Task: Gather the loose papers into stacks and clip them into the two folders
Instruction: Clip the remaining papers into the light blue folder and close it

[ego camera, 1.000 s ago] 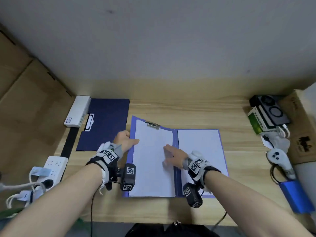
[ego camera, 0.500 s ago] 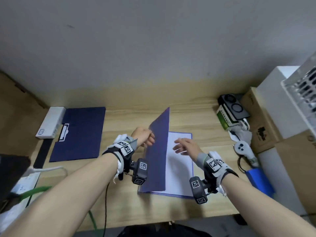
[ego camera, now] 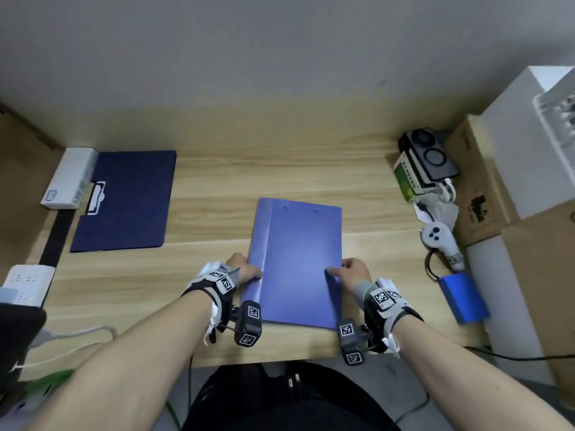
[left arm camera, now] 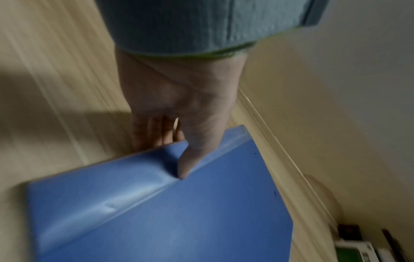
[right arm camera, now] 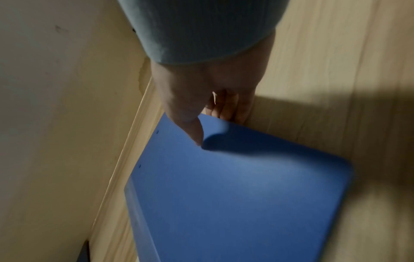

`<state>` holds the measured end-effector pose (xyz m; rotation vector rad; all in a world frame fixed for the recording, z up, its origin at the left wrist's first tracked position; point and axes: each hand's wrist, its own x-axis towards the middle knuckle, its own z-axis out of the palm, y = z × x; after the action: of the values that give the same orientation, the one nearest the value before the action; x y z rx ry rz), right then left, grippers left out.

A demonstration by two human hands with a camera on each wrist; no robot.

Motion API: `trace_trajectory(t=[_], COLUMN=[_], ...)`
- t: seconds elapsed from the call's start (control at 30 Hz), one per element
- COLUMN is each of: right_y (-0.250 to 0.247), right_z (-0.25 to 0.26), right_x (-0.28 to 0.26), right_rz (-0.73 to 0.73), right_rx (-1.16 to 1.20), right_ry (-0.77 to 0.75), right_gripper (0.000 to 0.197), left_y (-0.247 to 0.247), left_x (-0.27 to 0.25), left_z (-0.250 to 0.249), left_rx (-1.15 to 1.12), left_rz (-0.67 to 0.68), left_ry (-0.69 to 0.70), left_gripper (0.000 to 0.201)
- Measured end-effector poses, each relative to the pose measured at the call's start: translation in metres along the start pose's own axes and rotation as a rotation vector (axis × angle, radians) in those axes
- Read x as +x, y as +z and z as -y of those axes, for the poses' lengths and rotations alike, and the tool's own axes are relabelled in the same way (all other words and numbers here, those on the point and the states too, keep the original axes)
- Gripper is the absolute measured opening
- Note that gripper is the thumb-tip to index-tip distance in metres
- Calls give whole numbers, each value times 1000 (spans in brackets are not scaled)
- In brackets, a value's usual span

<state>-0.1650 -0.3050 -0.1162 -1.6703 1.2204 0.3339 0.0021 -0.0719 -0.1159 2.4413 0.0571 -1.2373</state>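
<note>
A light blue folder [ego camera: 298, 262] lies closed on the wooden desk [ego camera: 217, 188], its papers hidden inside. My left hand [ego camera: 245, 270] grips its left spine edge, thumb on the cover and fingers under it, as the left wrist view shows on the folder [left arm camera: 179, 212] with my left hand [left arm camera: 179, 150]. My right hand [ego camera: 348, 270] grips the right edge the same way; in the right wrist view its thumb lies on the folder [right arm camera: 235, 186] and the fingers of the right hand [right arm camera: 208, 120] curl under it. A dark navy folder [ego camera: 127, 199] lies closed at the back left.
A white box [ego camera: 70, 178] sits left of the navy folder, a power strip [ego camera: 26, 281] at the left edge. At the right are a green box [ego camera: 410, 178] with a black device, a white controller [ego camera: 440, 241], a blue pack [ego camera: 463, 297] and cardboard boxes [ego camera: 479, 194].
The light blue folder lay open with white papers showing; my left hand swung its left cover over to the right and it is now closed. Both hands now hold its side edges.
</note>
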Motion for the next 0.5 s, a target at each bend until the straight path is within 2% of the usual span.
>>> trace_trajectory(t=[0.07, 0.17, 0.3, 0.43, 0.5], right_y=[1, 15, 54, 109, 144], right_z=[1, 23, 71, 140, 174], right_x=[2, -5, -8, -9, -3], right_rz=[51, 133, 145, 112, 99], right_rx=[-42, -154, -165, -132, -92], right_ry=[12, 1, -92, -189, -223], right_gripper=[20, 27, 29, 32, 37], left_y=[-5, -37, -82, -156, -195], left_x=[-2, -23, 10, -18, -16], left_z=[5, 15, 53, 65, 81], left_rx=[15, 51, -40, -126, -179], left_rz=[52, 12, -78, -228, -268], left_ry=[-25, -45, -32, 19, 39], left_gripper=[55, 49, 65, 57, 44])
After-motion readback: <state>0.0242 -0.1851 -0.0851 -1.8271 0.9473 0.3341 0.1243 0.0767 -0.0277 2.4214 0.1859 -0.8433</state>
